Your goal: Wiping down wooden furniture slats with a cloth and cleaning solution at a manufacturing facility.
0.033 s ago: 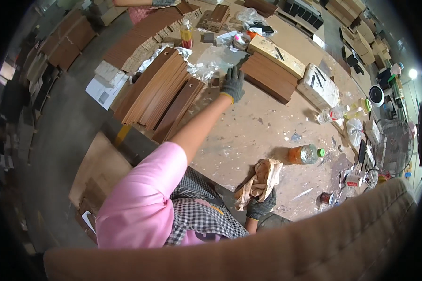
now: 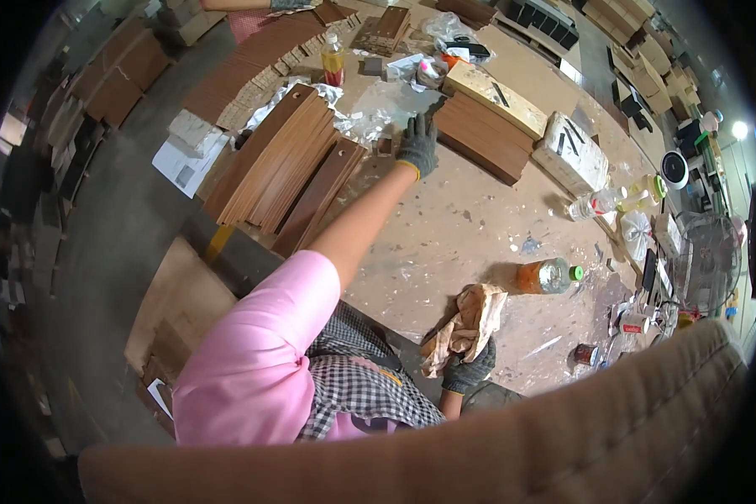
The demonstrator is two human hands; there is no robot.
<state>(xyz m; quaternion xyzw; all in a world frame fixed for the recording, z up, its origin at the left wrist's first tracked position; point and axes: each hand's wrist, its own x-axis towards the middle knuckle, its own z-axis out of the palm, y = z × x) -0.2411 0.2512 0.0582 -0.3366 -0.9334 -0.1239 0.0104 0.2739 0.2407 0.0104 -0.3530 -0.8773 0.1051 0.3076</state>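
Observation:
My left hand [image 2: 417, 149], in a grey glove with a yellow cuff, reaches far across the table with its fingers stretched out. It lies beside the left end of a stack of brown wooden boards [image 2: 484, 139]; whether it touches them I cannot tell. Close to my body at the table's near edge, my right hand [image 2: 470, 368], also gloved, is closed on a crumpled, stained tan cloth [image 2: 469, 328]. Left of my left arm lies a larger pile of brown boards [image 2: 277, 164], with a separate board [image 2: 323, 193] along its right side.
A bottle of orange liquid with a green cap [image 2: 548, 276] lies right of the cloth. A pale block [image 2: 496, 101] rests against the board stack, near a white wrapped block [image 2: 571, 153]. Clear plastic film [image 2: 365, 126] and an upright bottle [image 2: 333, 60] are at the back.

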